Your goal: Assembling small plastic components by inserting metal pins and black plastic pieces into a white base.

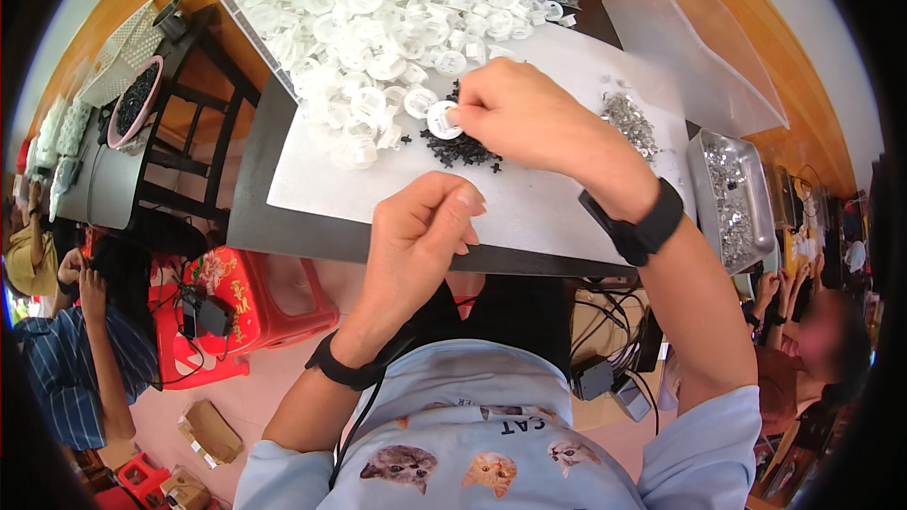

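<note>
My right hand [522, 111] reaches over the white sheet [529, 198] and pinches a round white plastic disc [442, 120] above a small heap of black bits [460, 148]. My left hand [416, 236] hovers lower, near the table's front edge, its thumb and fingers pressed together; whether something tiny sits between them I cannot tell. A big pile of white round plastic parts [373, 28] lies just left of and behind the right hand. Both wrists wear black bands.
A metal tray [729, 191] of small silvery parts stands at the right, a loose heap of them [631, 121] beside it. A red plastic stool [241, 307] sits below the table's left. Other people sit at the left [66, 349] and right [812, 340].
</note>
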`<state>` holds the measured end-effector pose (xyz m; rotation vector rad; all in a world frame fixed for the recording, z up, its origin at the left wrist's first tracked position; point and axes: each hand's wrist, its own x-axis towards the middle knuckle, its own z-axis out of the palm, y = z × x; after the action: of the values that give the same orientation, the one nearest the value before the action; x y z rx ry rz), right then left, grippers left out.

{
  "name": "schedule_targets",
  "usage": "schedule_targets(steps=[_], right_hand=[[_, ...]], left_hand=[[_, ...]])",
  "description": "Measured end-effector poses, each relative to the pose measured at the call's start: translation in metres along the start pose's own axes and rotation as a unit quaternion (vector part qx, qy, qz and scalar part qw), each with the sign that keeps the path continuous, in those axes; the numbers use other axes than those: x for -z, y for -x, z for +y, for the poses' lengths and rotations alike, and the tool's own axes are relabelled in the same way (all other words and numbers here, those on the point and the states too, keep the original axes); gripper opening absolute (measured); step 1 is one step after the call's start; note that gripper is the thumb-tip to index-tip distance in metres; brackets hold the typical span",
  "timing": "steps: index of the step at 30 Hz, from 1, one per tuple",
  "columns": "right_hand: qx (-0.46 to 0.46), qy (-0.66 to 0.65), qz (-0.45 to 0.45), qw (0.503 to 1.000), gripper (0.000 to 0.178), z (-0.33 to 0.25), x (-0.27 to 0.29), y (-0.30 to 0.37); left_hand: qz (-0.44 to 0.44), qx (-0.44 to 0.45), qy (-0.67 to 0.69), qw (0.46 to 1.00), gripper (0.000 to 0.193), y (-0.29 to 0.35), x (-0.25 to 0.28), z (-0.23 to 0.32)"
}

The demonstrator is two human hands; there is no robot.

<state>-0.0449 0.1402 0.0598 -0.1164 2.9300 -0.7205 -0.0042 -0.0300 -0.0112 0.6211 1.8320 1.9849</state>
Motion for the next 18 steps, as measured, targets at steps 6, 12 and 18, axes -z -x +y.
schedule_targets(steps=[6,12,18], right_hand=[[-0.066,-0.249,0.010,0.966,0.029,0.029,0.007,0.047],[-0.061,-0.394,-0.021,0.917,0.028,0.036,0.013,0.075],[-0.069,-0.369,0.030,0.926,0.020,0.063,0.012,0.081]], left_hand=[[-0.006,0.076,0.190,0.979,0.046,-0.023,-0.010,0.007],[-0.078,0.032,0.216,0.973,0.040,-0.040,-0.023,0.007],[0.007,0.001,0.225,0.974,0.035,-0.040,-0.018,0.011]])
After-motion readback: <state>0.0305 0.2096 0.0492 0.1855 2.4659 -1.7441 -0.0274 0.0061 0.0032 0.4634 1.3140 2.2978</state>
